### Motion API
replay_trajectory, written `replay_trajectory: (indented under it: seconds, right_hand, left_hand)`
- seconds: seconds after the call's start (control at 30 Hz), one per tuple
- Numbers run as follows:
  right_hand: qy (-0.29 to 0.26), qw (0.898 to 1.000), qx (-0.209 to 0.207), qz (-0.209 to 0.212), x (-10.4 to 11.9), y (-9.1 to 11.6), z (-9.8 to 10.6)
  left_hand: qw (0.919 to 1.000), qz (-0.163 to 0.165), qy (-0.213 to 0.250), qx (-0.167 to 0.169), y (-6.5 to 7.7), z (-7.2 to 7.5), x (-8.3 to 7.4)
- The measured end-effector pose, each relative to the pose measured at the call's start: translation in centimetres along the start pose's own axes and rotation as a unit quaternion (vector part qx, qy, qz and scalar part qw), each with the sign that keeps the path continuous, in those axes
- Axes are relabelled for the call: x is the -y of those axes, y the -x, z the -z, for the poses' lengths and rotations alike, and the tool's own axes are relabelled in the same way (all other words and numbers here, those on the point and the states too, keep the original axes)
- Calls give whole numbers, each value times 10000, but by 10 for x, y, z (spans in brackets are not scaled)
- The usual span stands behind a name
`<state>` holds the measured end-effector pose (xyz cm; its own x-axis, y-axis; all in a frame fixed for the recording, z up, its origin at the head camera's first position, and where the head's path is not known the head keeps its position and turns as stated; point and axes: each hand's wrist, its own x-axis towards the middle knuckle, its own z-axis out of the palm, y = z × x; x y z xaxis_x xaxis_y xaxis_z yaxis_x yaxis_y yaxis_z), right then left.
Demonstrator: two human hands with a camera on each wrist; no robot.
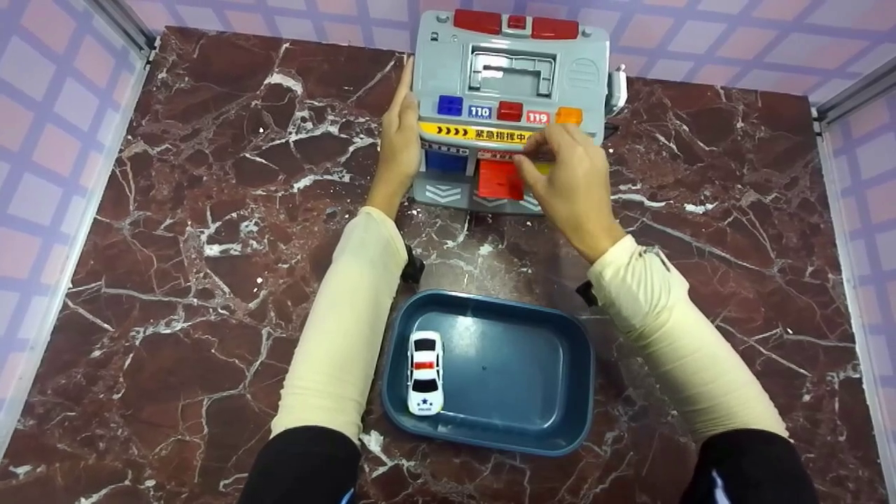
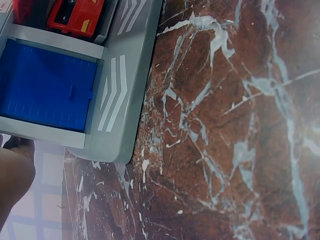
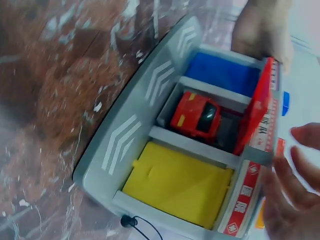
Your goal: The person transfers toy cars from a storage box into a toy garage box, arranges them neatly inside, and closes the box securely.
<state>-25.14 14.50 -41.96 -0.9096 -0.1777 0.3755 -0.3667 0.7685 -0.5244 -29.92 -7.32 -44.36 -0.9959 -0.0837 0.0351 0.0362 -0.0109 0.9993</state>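
The toy station [image 1: 483, 98] stands near the back wall [image 1: 280, 21], so there is only a little room behind it. The left hand [image 1: 401, 143] lies flat on its left side and blocks that side. A grey handle [image 1: 617, 91] sticks out on the right. The blue door [image 2: 47, 85] and yellow door [image 3: 177, 182] are down and block their bays. The red door [image 3: 257, 107] is up, so the middle is open from the front, but a red car [image 3: 195, 117] fills much of it. The right hand [image 1: 570, 171] is over the yellow side. The desk [image 1: 210, 315] has a gap between the station and the blue tray [image 1: 504, 378]. The white car [image 1: 425, 374] blocks the tray's left part; its right part has room.
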Motion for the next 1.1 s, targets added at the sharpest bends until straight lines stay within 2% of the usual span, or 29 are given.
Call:
replay_trajectory:
  seconds: [0.1,0.2,0.4,0.5,0.63,0.77,1.0,1.1]
  right_hand:
    - [281,9961,-397,735,-6,-2,-8]
    - [616,9919,-465,1005,-14,-2,-16]
    - [838,9880,-418,1231,-24,-2,-27]
    - [871,9870,-477,1266,-25,-3,-30]
    - [914,9863,-553,1257,-26,-6,-34]
    - [1077,9839,-631,1281,-27,-7,-38]
    - [1375,9750,-937,1473,-32,-8,-47]
    - [1468,9710,-1098,1536,-34,-9,-50]
  left_hand:
    - [10000,-57,-49,-19,0,0,0]
    - [9998,-102,-154,-22,0,-1,0]
    - [10000,-56,-33,-19,-7,0,13]
    - [10000,-66,59,-7,-12,2,23]
    - [9999,-50,158,9,-16,3,28]
    - [10000,-25,64,-2,-13,3,24]
    - [10000,-61,-16,-9,-2,0,3]
    - [9999,-36,-97,-9,-1,0,3]
